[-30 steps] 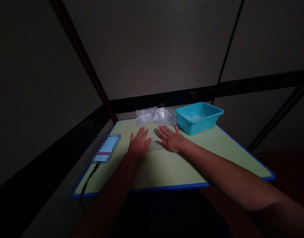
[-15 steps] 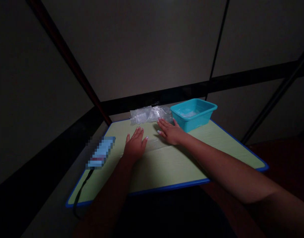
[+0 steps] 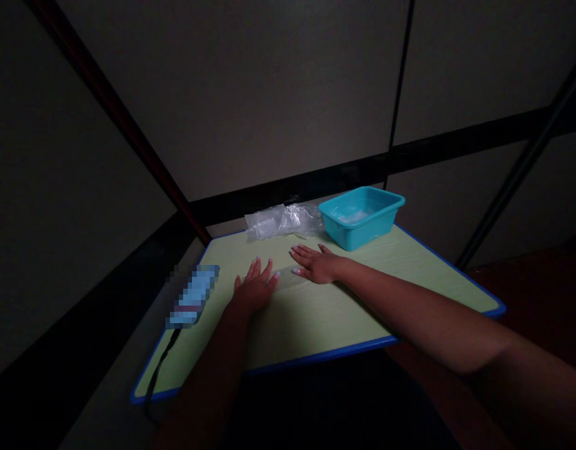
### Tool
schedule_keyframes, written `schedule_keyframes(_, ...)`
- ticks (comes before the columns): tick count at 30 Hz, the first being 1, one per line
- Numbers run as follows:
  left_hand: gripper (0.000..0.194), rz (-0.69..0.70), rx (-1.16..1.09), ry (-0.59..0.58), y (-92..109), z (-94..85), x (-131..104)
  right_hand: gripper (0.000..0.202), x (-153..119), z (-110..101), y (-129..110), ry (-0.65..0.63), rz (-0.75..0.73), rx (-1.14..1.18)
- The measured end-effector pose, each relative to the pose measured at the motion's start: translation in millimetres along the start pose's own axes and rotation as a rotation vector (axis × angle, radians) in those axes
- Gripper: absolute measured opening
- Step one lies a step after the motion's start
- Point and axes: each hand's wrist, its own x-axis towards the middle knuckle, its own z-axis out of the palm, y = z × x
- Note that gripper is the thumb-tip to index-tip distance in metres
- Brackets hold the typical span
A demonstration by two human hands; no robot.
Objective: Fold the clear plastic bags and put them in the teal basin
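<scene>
On the pale green tabletop lies a thin, clear plastic piece, perhaps a flat bag; its outline is faint. My left hand rests palm down over its left end, fingers spread. Over the right end, my right hand lies flat with its fingers stretched out and the thumb apart. Both palms cover parts of the plastic. Neither hand grips anything.
Crumpled clear plastic bags lie along the back edge. Beside them, a turquoise basin holds some clear plastic. A pixelated phone-like object with a black strap is at the left edge. Wall panels stand behind.
Both hands have come down and slightly nearer to me, now flatter on the plastic piece. The view has shifted a little; the basin and bags stay in place.
</scene>
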Motion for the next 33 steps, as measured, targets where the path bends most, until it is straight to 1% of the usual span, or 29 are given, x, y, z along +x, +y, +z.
schedule_keyframes(4,0.062,-0.072,-0.001,-0.014,-8.2,-2.8,0.5,0.063,-0.6,-3.1,4.1,-0.007,0.021,0.005)
schedule_keyframes(8,0.065,-0.086,0.007,-0.02,-13.3,-3.7,2.0,0.064,-2.4,-5.5,6.3,-0.024,0.039,-0.006)
schedule_keyframes(12,0.064,-0.07,0.047,-0.007,-15.7,-3.8,3.3,0.065,-2.0,-6.5,10.3,-0.018,0.047,0.012)
schedule_keyframes(17,0.062,-0.033,0.112,0.026,-17.6,-3.9,4.2,0.061,3.1,-6.5,20.9,0.002,0.076,0.04)
schedule_keyframes(20,0.06,-0.006,0.078,0.046,-22.8,-4.1,8.2,0.062,4.5,-6.7,24.1,-0.007,0.081,0.06)
schedule_keyframes(22,0.058,-0.021,0.021,0.113,-29.7,-6.0,12.7,0.063,3.7,-7.0,23.0,0.025,0.07,0.067)
schedule_keyframes(24,0.055,-0.03,-0.024,0.231,-38.4,-9.5,17.7,0.063,1.6,-6.9,18.8,0.081,0.039,0.053)
schedule_keyframes(27,0.05,0.009,-0.058,0.39,-48.2,-14.0,22.1,0.063,-2.2,-5.2,7.9,0.161,-0.04,0.009)
schedule_keyframes(29,0.05,0.04,-0.086,0.438,-47.4,-13.9,21.0,0.063,-3.9,-2.9,-0.5,0.173,-0.094,-0.001)
schedule_keyframes(30,0.051,0.058,-0.102,0.441,-44.0,-12.8,19.1,0.063,-4.4,-1.5,-4.5,0.166,-0.116,-0.004)
schedule_keyframes(31,0.052,0.089,-0.118,0.429,-38.5,-11.2,16.3,0.063,-4.7,0.0,-8.3,0.155,-0.132,-0.006)
schedule_keyframes(33,0.055,0.187,-0.151,0.358,-22.7,-7.2,9.3,0.063,-4.4,2.7,-14.6,0.13,-0.146,-0.014)
